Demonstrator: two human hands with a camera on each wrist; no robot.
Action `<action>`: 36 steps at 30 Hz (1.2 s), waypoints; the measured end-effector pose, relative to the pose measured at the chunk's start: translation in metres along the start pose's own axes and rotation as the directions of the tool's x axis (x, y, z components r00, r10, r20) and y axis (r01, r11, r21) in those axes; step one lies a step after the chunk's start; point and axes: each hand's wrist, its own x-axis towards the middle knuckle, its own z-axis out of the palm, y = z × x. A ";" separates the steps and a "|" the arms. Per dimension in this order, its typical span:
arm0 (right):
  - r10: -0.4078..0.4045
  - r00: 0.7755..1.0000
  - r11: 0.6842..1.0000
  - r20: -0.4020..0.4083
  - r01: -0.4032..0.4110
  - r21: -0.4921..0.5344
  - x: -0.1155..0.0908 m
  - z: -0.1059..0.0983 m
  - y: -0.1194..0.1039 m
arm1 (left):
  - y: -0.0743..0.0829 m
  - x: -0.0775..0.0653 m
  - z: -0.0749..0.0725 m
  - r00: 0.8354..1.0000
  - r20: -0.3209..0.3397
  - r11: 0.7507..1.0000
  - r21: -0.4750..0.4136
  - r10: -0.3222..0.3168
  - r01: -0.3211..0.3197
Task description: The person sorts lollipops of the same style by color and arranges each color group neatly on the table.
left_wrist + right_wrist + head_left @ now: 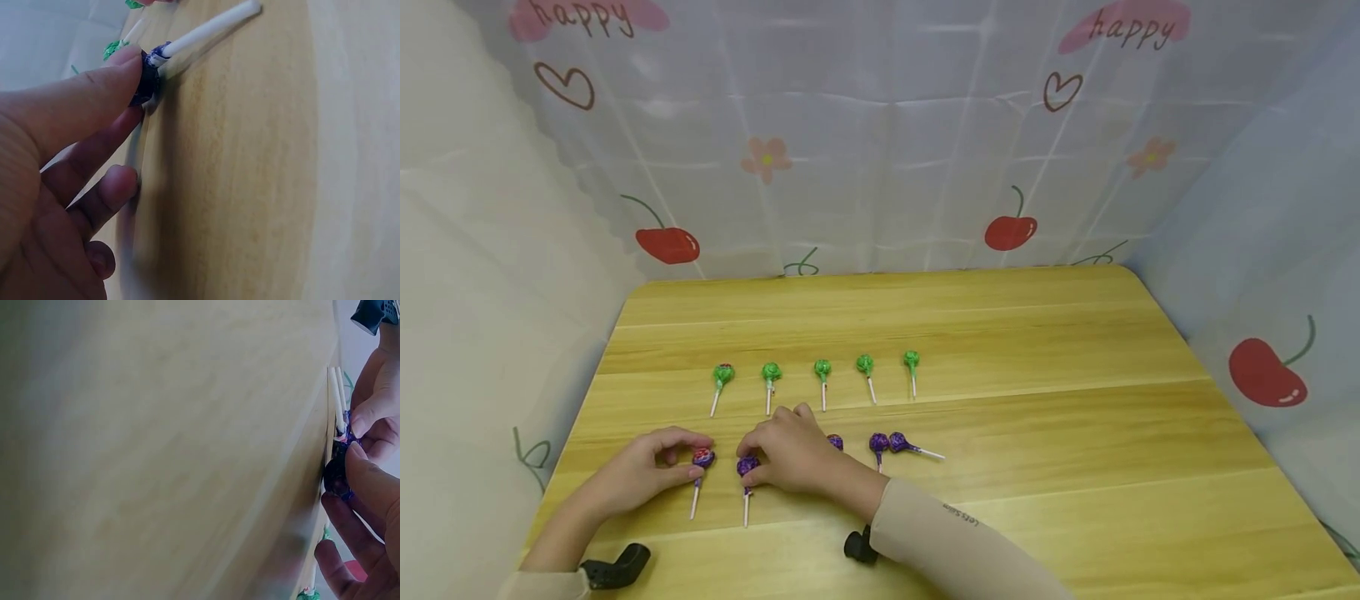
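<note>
My left hand (643, 473) pinches the head of a purple-wrapped lollipop (703, 457) between thumb and fingers, its white stick pointing toward me. The left wrist view shows the thumb pressed against this dark lollipop head (149, 84). Just to the right, my right hand (793, 452) grips a second purple lollipop (747, 467) by its head, stick also toward me. In the right wrist view that lollipop head (337, 478) sits between thumb and fingertips. Part of a third purple lollipop (836, 442) shows behind the right hand, its stick hidden.
Two more purple lollipops lie to the right: one (878, 442) with its stick toward me, another (898, 442) lying sideways against it. Farther back, several green lollipops (822, 368) form a spaced row on the wooden table (1037, 417). A printed curtain (887, 167) stands behind.
</note>
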 end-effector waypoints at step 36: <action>0.231 0.969 0.954 -0.092 -0.206 0.218 -0.113 -0.041 0.114 | 0.127 0.058 0.050 0.992 0.056 0.953 0.280 0.109 -0.120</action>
